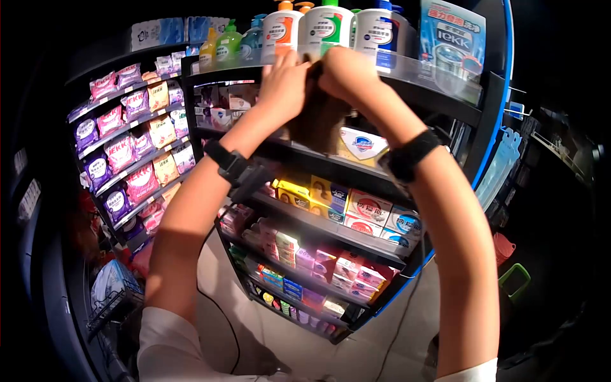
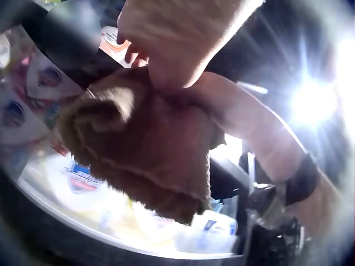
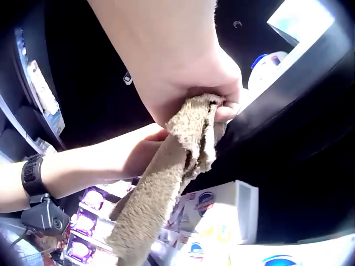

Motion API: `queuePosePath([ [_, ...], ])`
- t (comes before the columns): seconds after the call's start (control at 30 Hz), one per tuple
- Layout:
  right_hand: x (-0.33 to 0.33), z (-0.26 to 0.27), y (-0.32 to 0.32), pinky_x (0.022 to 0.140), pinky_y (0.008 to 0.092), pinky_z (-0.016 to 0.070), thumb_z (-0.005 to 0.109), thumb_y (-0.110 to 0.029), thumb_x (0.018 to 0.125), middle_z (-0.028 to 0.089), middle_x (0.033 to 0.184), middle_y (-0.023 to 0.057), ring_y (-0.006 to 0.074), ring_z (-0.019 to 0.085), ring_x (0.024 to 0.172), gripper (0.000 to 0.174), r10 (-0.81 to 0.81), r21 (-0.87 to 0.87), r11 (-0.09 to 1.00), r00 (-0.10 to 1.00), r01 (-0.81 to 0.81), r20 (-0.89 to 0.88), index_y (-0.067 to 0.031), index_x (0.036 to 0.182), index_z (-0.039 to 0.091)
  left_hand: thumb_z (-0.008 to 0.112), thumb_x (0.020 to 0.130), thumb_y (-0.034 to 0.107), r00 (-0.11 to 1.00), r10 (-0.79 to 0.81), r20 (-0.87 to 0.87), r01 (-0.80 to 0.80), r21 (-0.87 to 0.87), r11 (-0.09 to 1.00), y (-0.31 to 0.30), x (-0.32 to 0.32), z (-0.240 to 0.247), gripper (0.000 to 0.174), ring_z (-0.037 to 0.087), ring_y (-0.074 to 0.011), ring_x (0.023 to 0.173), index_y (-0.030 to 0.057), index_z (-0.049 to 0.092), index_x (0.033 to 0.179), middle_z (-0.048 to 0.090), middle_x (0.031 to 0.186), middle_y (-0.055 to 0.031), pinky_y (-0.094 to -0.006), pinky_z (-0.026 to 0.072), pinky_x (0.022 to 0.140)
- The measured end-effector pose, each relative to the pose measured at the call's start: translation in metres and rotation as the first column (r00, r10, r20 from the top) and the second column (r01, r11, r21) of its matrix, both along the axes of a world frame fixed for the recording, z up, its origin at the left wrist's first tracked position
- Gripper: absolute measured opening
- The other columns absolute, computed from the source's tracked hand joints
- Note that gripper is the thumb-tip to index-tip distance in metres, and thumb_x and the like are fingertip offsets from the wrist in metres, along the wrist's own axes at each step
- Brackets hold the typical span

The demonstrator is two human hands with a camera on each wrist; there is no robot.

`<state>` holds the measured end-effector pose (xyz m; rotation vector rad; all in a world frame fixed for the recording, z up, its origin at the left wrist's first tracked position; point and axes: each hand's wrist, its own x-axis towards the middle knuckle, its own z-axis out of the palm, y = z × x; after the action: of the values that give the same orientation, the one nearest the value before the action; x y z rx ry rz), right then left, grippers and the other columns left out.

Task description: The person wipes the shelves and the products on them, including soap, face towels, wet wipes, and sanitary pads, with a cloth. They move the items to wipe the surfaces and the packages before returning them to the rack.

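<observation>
Head view: left hand (image 1: pixel 283 83) and right hand (image 1: pixel 347 73) clench a brown cloth (image 1: pixel 318 121) at the shelf (image 1: pixel 439 102) holding pump bottles (image 1: pixel 328 28).

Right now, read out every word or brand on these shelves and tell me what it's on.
"IEKK": blue pack, top right.
"EKK": pink pack, at left; its first letter is unclear.
Too small or blurred: labels on the pump bottles, the boxes, the blue pack's Chinese characters, and everything in both wrist views.
No text: the cloth gripped by the left hand and right hand.
</observation>
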<state>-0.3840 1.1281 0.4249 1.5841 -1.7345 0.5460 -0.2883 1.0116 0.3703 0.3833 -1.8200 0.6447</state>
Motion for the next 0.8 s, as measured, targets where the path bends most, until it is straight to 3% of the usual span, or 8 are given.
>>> queuePosePath([
  [0.07,-0.02,0.003,0.012,0.071,0.0387,0.0522,0.059,-0.016,0.07,0.066,0.082,0.0193,0.0321,0.065,0.079,0.022,-0.014,-0.018,1.0,0.999,0.015,0.031,-0.0007,0.083,0.068,0.061,0.079,0.02,0.956,-0.294,-0.009,0.29,0.192,0.938,0.027,-0.015,0.002,0.029,0.055,-0.0404,0.082,0.0031,0.056,0.101,0.048,0.101,-0.0181,-0.0466,0.0467,0.071],
  [0.2,-0.071,0.012,0.053,0.073,0.0373,0.0515,0.056,-0.011,0.066,0.065,0.08,0.0212,0.0333,0.065,0.079,0.029,0.093,-0.043,0.995,0.996,-0.094,-0.006,-0.0051,0.091,0.069,0.064,0.078,0.026,0.944,-0.325,-0.063,0.33,0.119,0.936,0.063,-0.05,-0.007,0.036,0.057,-0.0346,0.089,0.0043,0.056,0.106,0.05,0.101,-0.0161,-0.0448,0.0446,0.077],
  [0.33,-0.068,0.01,0.062,0.073,0.0343,0.0508,0.055,-0.008,0.066,0.065,0.082,0.0198,0.0321,0.065,0.076,0.032,0.121,-0.048,0.992,0.992,-0.12,0.026,-0.0042,0.095,0.068,0.064,0.076,0.025,0.942,-0.327,-0.08,0.333,0.068,0.941,0.063,-0.052,-0.01,0.037,0.058,-0.0304,0.086,0.0051,0.056,0.107,0.053,0.099,-0.0136,-0.0425,0.0441,0.075],
  [0.47,-0.041,0.012,0.052,0.068,0.0356,0.0502,0.062,-0.015,0.065,0.062,0.077,0.0225,0.0336,0.064,0.072,0.03,0.072,0.027,0.997,0.997,-0.072,0.001,-0.0029,0.091,0.068,0.059,0.079,0.025,0.944,-0.328,0.03,0.31,0.254,0.916,0.05,-0.041,-0.008,0.028,0.064,-0.0334,0.068,0.0167,0.056,0.106,0.064,0.073,-0.0139,-0.0431,0.0509,0.058],
  [0.67,-0.018,0.018,-0.016,0.074,0.0315,0.0497,0.06,-0.009,0.071,0.067,0.088,0.0174,0.0245,0.066,0.078,0.031,0.077,0.082,0.994,0.997,-0.075,-0.021,-0.0052,0.101,0.067,0.054,0.083,0.024,0.971,-0.237,-0.033,0.237,0.29,0.927,-0.015,-0.009,-0.011,0.032,0.064,-0.0353,0.069,0.0189,0.05,0.114,0.064,0.074,-0.0162,-0.0453,0.0519,0.059],
  [0.7,-0.009,0.017,-0.03,0.074,0.0315,0.0494,0.059,-0.008,0.07,0.067,0.089,0.0177,0.0247,0.065,0.079,0.032,0.103,0.067,0.992,0.995,-0.102,-0.01,-0.0061,0.102,0.067,0.053,0.083,0.022,0.972,-0.232,-0.03,0.23,0.311,0.922,-0.022,0.005,-0.01,0.033,0.063,-0.0361,0.071,0.0206,0.049,0.116,0.065,0.076,-0.0159,-0.0463,0.0514,0.059],
  [0.73,-0.001,0.016,-0.048,0.076,0.0369,0.0498,0.056,-0.01,0.069,0.065,0.086,0.0191,0.0351,0.063,0.082,0.03,0.144,0.019,0.989,0.989,-0.145,0.032,-0.0113,0.095,0.069,0.052,0.083,0.021,0.976,-0.216,-0.015,0.208,0.336,0.919,-0.032,0.016,-0.009,0.036,0.063,-0.0362,0.073,0.0216,0.048,0.118,0.065,0.078,-0.0156,-0.0474,0.0511,0.061],
  [0.8,0.017,0.021,-0.075,0.078,0.0381,0.0496,0.053,-0.008,0.069,0.065,0.088,0.0188,0.035,0.062,0.084,0.031,0.056,0.073,0.996,0.998,-0.058,0.029,-0.0128,0.095,0.07,0.052,0.083,0.021,0.985,-0.171,-0.003,0.16,0.375,0.913,-0.048,0.037,-0.007,0.038,0.063,-0.0364,0.077,0.0224,0.047,0.12,0.065,0.081,-0.0161,-0.0477,0.051,0.064],
])
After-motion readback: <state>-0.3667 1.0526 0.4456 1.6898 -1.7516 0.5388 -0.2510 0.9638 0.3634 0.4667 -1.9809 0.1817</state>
